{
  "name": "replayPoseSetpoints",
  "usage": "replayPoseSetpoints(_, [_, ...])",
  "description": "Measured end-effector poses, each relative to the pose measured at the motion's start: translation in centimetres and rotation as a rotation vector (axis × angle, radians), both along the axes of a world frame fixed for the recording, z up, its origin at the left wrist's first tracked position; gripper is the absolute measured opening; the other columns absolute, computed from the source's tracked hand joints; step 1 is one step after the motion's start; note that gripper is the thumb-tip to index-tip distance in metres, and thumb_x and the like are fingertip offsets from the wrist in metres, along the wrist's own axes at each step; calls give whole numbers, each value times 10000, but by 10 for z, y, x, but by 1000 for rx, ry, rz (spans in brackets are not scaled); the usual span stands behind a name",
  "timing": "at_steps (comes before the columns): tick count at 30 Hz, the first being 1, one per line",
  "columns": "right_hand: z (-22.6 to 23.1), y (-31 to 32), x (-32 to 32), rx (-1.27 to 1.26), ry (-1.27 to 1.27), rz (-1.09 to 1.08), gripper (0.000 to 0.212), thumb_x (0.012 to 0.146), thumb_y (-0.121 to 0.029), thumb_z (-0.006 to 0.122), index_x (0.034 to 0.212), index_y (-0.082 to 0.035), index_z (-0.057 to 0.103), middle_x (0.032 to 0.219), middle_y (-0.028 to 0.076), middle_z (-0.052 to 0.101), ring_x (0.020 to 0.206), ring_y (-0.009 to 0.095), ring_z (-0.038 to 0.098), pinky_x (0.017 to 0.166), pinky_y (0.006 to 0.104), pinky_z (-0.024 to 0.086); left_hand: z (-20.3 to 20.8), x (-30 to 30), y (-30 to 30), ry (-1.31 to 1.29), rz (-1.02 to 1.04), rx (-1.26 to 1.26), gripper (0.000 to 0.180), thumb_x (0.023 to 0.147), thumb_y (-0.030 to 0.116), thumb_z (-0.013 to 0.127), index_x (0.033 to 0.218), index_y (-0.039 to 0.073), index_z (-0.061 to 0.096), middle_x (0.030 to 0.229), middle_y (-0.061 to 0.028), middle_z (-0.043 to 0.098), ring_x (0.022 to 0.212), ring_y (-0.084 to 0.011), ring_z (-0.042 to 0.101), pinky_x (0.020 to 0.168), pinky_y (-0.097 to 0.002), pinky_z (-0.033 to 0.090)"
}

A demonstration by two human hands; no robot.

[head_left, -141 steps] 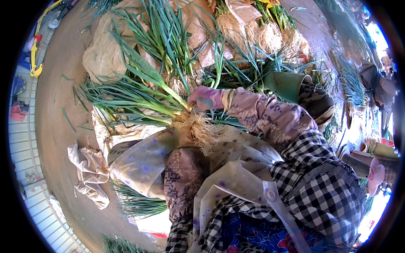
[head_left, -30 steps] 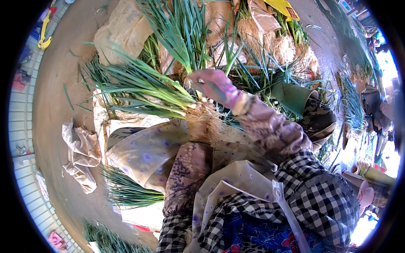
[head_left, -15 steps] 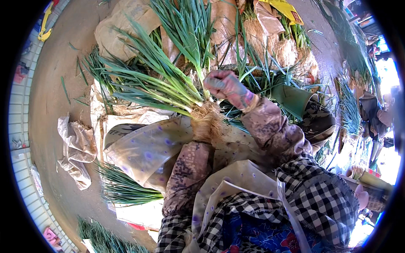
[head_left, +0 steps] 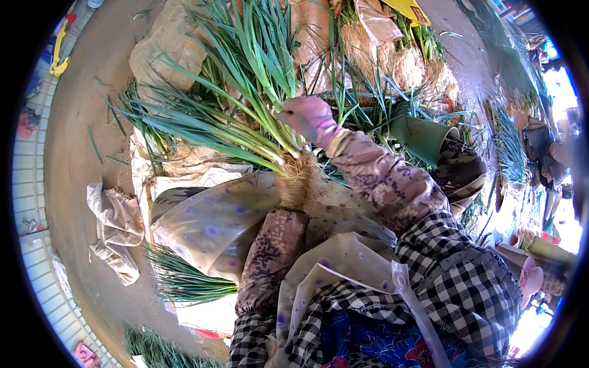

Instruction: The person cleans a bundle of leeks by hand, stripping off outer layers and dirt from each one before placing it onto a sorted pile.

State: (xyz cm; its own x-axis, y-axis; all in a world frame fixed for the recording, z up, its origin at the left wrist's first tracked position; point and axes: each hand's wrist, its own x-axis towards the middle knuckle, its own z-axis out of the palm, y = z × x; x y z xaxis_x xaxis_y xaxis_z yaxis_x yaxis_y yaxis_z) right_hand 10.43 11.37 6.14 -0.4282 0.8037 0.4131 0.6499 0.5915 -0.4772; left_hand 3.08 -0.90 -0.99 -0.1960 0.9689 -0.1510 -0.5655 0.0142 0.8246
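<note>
A bunch of green onions (head_left: 251, 132) fans out up and to the left, with long green leaves and pale lower stems. Its stringy roots (head_left: 302, 170) lie over my left hand (head_left: 289, 193), which is closed around the root end above my lap; most of its fingers are hidden. Against the right side of the stems, my right hand (head_left: 311, 119) is closed, knuckles up. Its fingertips are turned out of sight, so what they pinch cannot be made out. A spotted translucent plastic apron (head_left: 215, 224) covers my lap beneath the bunch.
More bundled green onions with roots (head_left: 405, 64) lie ahead at the upper right. Loose leaves surround a green boot-like cuff (head_left: 418, 140) at the right. A crumpled pale sack (head_left: 116, 230) lies on the left floor, and another onion bundle (head_left: 190, 276) is beside my left leg.
My right hand has moved left and turned knuckles up, onto the edge of the stems. The upright leaves lean further left. My left hand keeps its hold on the root end.
</note>
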Motion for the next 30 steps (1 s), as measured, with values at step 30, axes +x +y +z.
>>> replayPoseSetpoints(30, [24,-25,50,64,-56,176,639,672,-250,699,1237,-124,430,982,40,557,733,176,556,625,294,465,32,-1,5,634,-124,87,365,726,-13,630,1068,-17,501,997,-108,561,842,-177,549,687,-259,480])
